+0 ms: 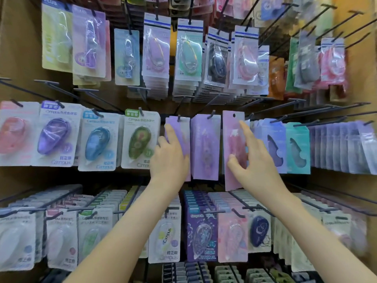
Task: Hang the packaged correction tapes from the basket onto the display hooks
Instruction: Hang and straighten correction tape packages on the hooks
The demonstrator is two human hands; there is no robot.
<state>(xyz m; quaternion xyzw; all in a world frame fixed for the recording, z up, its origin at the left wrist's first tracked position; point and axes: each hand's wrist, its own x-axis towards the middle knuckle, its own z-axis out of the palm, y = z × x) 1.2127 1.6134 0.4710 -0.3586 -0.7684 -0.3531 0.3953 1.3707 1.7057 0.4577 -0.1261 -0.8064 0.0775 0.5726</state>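
Observation:
My right hand [252, 160] holds a tall pink correction tape pack [232, 137] upright in the middle row, thumb on its front and fingers along its right edge. The pack's hang hole [234, 115] shows at its top; I cannot tell whether it sits on a hook. My left hand [169, 154] rests with straight fingers on a lilac pack [179, 127] hanging from a hook [179, 117]. Between the two hangs a purple pack [206, 146]. The basket is out of view.
A wall of hooks carries rows of packaged correction tapes: Campus packs [136, 139] at left, teal and lilac packs [295, 148] at right, more rows above and below. Bare black hook rods [306, 111] jut out toward me on the right.

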